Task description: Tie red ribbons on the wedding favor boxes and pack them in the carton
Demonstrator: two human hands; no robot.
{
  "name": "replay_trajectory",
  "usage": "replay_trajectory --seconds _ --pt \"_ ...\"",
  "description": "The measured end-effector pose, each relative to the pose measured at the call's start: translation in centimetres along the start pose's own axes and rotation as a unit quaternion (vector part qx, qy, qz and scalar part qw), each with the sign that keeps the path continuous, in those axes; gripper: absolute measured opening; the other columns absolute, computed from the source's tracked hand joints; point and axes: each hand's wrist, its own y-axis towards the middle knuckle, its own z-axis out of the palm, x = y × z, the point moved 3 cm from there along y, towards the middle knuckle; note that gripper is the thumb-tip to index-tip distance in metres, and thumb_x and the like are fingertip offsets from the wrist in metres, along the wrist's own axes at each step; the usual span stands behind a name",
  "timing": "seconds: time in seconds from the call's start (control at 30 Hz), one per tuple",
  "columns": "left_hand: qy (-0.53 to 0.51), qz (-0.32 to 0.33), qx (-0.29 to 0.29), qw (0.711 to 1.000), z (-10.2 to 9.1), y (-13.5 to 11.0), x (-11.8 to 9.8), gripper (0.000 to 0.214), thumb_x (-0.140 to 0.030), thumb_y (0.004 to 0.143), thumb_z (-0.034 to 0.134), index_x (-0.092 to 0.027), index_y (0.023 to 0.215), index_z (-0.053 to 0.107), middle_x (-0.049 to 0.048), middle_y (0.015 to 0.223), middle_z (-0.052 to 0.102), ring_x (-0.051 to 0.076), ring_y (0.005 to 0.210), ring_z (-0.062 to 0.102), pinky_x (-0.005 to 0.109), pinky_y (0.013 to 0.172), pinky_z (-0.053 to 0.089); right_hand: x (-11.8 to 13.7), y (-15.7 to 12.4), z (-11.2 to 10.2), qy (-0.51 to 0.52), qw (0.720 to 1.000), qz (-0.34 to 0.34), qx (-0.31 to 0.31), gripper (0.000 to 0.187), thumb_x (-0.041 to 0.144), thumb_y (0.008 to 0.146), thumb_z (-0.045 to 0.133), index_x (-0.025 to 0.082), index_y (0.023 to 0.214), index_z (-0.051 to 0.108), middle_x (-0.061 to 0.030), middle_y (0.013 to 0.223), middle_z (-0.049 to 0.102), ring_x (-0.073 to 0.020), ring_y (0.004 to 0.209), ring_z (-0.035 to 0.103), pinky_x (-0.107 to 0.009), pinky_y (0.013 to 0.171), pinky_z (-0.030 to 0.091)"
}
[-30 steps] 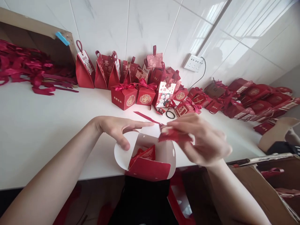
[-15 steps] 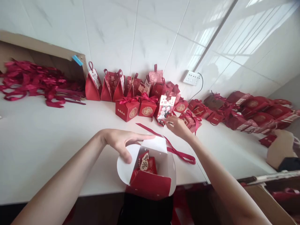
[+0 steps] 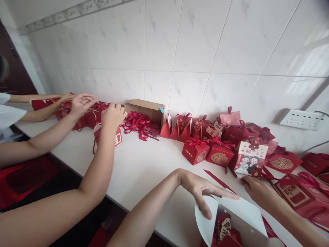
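An open red gift box with a white inside [image 3: 241, 219] stands at the table's front edge, partly cut off below. My left hand [image 3: 199, 188] holds it by its raised flaps, thumb on the rounded side flap and fingers along the back one. Inside the box lie red printed packets [image 3: 224, 229]. My right hand [image 3: 253, 187] is closed, fingertips down on the table by the foot of a box with a cartoon couple [image 3: 248, 160]; anything between them is hidden. A loose dark-red ribbon [image 3: 218, 180] passes behind the open box.
Finished red boxes with bows [image 3: 220, 154] line the wall. A cardboard carton [image 3: 144, 104] spills red ribbons [image 3: 137, 123]. At left, a co-worker's hands [image 3: 113, 115] work over a red box [image 3: 118, 139]; another person's white sleeve [image 3: 11, 118] shows beyond. A socket strip [image 3: 299, 119] is at right.
The view has swung left, bringing co-workers' arms into sight and shifting everything rightward. My left hand keeps its hold on the open box. My right hand stays low by the cartoon-couple box.
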Motion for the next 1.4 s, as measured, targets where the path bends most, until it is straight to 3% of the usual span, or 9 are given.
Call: replay_trajectory --seconds 0.1,0.17,0.3,0.43,0.6,0.8,1.0,1.23,1.4 --pt "0.003 -0.009 0.01 1.0 0.3 -0.3 -1.0 0.128 -0.024 0.048 0.085 -0.017 0.149 0.006 -0.0013 0.155 0.017 0.023 0.142 0.008 0.016 0.106 0.02 1.2 -1.2 -5.6 0.078 0.99 0.106 0.045 0.018 0.022 0.078 0.049 0.018 0.087 0.064 -0.0088 0.07 0.07 -0.0276 0.063 0.069 -0.036 0.054 0.054" --pt "0.007 0.019 -0.002 1.0 0.3 -0.7 -1.7 0.118 -0.03 0.056 0.081 -0.012 0.148 0.01 0.0054 0.156 0.012 0.028 0.141 0.015 0.025 0.111 0.02 3.4 -2.4 -10.3 0.212 0.969 0.123 0.009 0.022 0.029 0.082 0.051 0.019 0.098 0.061 -0.0087 0.085 0.072 -0.0248 0.075 0.07 -0.037 0.068 0.057" --pt "0.024 0.036 -0.021 0.999 -0.2 -1.1 -2.1 0.107 -0.036 0.062 0.077 -0.015 0.147 0.017 0.0094 0.156 0.016 0.031 0.143 0.011 0.038 0.114 0.014 8.1 -4.7 -17.6 0.386 0.919 0.061 -0.058 0.022 0.032 0.084 0.057 0.021 0.103 0.057 -0.0067 0.096 0.068 -0.0201 0.086 0.068 -0.032 0.074 0.057" --pt "0.018 0.028 -0.023 0.999 -0.2 -1.0 -2.2 0.101 -0.037 0.064 0.076 -0.019 0.147 0.02 0.0088 0.155 0.019 0.03 0.143 0.011 0.039 0.115 0.013 10.5 -6.5 -20.9 0.415 0.905 -0.052 -0.074 0.017 0.021 0.085 0.059 0.024 0.101 0.057 -0.0045 0.092 0.065 -0.0166 0.081 0.065 -0.026 0.067 0.055" --pt "0.02 0.02 -0.023 0.999 -0.1 -1.0 -2.4 0.101 -0.04 0.065 0.076 -0.019 0.147 0.02 0.0086 0.155 0.021 0.029 0.143 0.014 0.038 0.116 0.012 11.4 -6.5 -21.5 0.396 0.904 -0.156 -0.034 0.019 0.011 0.085 0.057 0.021 0.101 0.06 -0.0048 0.089 0.067 -0.018 0.082 0.066 -0.03 0.069 0.055" --pt "0.02 0.015 -0.034 0.999 0.1 -0.9 -2.7 0.103 -0.043 0.065 0.076 -0.021 0.147 0.018 0.0076 0.157 0.012 0.03 0.144 0.009 0.039 0.115 0.015 11.4 -5.8 -21.5 0.338 0.923 -0.182 0.013 0.017 0.014 0.087 0.055 0.019 0.102 0.061 -0.0059 0.09 0.068 -0.0165 0.08 0.065 -0.028 0.068 0.052" --pt "0.019 0.021 -0.04 0.999 0.5 -0.6 -3.3 0.104 -0.039 0.068 0.074 -0.022 0.148 0.011 0.0087 0.156 0.014 0.029 0.144 0.009 0.04 0.114 0.016 11.7 -4.9 -21.5 0.343 0.894 -0.233 0.17 0.024 0.032 0.095 0.048 0.016 0.087 0.064 -0.0044 0.075 0.065 -0.0124 0.066 0.059 -0.024 0.061 0.046" --pt "0.058 0.075 -0.043 0.995 0.9 -0.1 -4.1 0.087 -0.034 0.067 0.074 -0.02 0.142 0.032 0.0084 0.144 0.043 0.03 0.136 0.031 0.037 0.111 0.027 15.6 -3.4 -18.5 0.048 0.928 -0.292 0.227 0.018 0.012 0.088 0.052 0.012 0.08 0.067 -0.0153 0.097 0.06 -0.0221 0.088 0.053 -0.038 0.077 0.046" --pt "0.062 0.067 -0.043 0.995 1.0 0.0 -4.1 0.09 -0.032 0.066 0.075 -0.022 0.143 0.03 0.0061 0.141 0.045 0.029 0.135 0.033 0.035 0.109 0.03 15.7 -3.5 -17.8 -0.01 0.933 -0.293 0.209 0.024 0.007 0.091 0.043 0.01 0.083 0.065 -0.0153 0.097 0.059 -0.0213 0.084 0.051 -0.036 0.073 0.045"
